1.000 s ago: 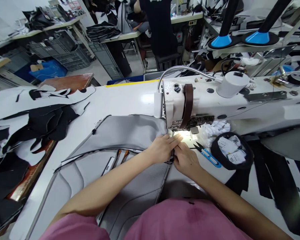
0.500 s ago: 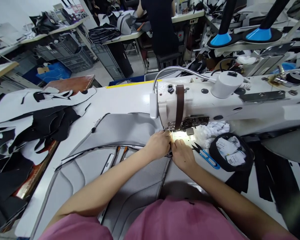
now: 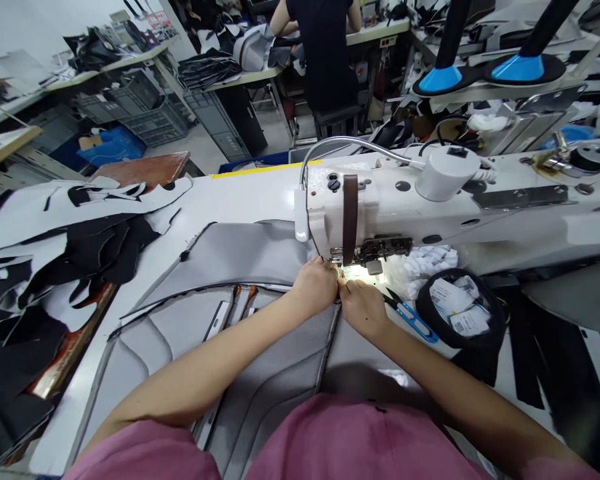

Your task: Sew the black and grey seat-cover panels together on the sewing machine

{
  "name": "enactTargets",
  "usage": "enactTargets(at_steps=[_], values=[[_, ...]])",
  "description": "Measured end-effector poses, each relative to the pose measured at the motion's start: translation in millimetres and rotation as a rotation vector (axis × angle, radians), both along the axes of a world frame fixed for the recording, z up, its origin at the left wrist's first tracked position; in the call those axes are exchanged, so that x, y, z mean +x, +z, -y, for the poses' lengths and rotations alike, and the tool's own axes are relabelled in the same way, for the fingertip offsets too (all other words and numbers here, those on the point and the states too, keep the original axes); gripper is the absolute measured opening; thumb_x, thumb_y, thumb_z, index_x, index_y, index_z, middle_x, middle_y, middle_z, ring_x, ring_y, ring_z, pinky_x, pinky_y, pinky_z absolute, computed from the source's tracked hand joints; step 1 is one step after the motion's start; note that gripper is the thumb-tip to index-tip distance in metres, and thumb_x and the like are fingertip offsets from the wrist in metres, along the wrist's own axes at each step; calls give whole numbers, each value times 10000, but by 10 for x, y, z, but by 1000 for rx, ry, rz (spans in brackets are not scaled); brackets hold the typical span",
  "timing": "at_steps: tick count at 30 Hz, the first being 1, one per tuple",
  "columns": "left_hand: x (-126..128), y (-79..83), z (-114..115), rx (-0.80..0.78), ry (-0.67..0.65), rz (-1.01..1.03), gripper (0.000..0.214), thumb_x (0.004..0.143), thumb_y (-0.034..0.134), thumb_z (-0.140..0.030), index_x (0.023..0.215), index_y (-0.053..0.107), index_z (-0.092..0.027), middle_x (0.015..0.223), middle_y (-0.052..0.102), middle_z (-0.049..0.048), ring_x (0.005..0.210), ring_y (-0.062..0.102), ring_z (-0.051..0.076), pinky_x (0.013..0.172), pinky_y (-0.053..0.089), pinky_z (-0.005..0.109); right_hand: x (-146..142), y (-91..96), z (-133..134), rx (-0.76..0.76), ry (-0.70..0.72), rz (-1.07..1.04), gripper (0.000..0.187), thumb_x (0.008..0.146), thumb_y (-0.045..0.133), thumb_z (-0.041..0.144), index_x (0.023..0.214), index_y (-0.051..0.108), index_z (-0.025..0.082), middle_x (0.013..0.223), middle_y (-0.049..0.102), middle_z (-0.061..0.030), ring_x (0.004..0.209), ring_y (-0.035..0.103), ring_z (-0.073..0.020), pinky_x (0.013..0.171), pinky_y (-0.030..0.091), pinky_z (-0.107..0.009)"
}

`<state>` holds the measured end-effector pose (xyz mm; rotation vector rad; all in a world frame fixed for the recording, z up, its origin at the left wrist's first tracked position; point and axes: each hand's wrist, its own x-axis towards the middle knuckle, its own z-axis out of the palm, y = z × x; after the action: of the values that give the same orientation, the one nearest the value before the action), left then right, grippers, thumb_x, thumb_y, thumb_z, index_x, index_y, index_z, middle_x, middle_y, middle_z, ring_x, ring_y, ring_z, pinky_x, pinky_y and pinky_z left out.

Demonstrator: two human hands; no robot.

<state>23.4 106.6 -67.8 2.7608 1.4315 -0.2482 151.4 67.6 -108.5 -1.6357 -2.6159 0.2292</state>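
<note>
A large grey quilted cover (image 3: 260, 347) lies across the white table and runs under the head of a white sewing machine (image 3: 380, 207). My left hand (image 3: 317, 287) rests on the grey fabric just left of the lit needle area, fingers curled and pinching the seam. My right hand (image 3: 363, 307) presses the same seam from the right, fingers closed on the fabric edge. Both hands touch each other right in front of the presser foot. The needle itself is hidden behind my fingers.
Blue-handled thread snips (image 3: 413, 317) lie right of my right hand, beside a black bowl of paper tags (image 3: 460, 310). Black and white fabric offcuts (image 3: 70, 253) pile at the left. A person in dark clothes (image 3: 325, 53) sits at a far bench. Thread cone stands (image 3: 480, 67) are behind the machine.
Both hands have slid forward with the grey seam, closer under the machine head. My left fingers, stretched flat a second ago, are now curled on the fabric.
</note>
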Motion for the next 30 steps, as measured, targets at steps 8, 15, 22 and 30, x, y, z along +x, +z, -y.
enactTargets(at_steps=[8, 15, 22, 30], values=[[-48, 50, -160, -3, 43, 79, 213, 842, 470, -131, 870, 678, -96, 890, 672, 147, 916, 598, 251, 833, 464, 356, 30, -59, -95, 131, -44, -36, 262, 916, 440, 82, 1101, 625, 109, 860, 659, -111, 781, 608, -216, 633, 414, -298], [-245, 146, 207, -29, -108, 173, 256, 909, 403, -167, 1013, 631, -115, 1049, 634, 122, 1030, 537, 243, 918, 441, 364, -89, -170, 362, 551, 258, -264, 259, 911, 400, 79, 949, 651, 125, 993, 643, -128, 1032, 563, -242, 1034, 404, -404], [-76, 38, 346, -94, -83, 95, 249, 907, 437, -172, 1084, 601, -108, 1069, 621, 123, 989, 553, 248, 895, 445, 379, 39, -135, 382, 410, 298, -124, 198, 837, 506, 35, 967, 654, 45, 893, 640, -167, 962, 601, -271, 999, 453, -422], [-65, -1, 142, -48, -26, 57, 248, 923, 416, -155, 1073, 609, -111, 1116, 603, 131, 1084, 541, 240, 958, 419, 356, -21, -173, 163, 442, 275, -102, 192, 847, 517, 50, 961, 672, 55, 881, 654, -157, 987, 615, -289, 964, 477, -419]])
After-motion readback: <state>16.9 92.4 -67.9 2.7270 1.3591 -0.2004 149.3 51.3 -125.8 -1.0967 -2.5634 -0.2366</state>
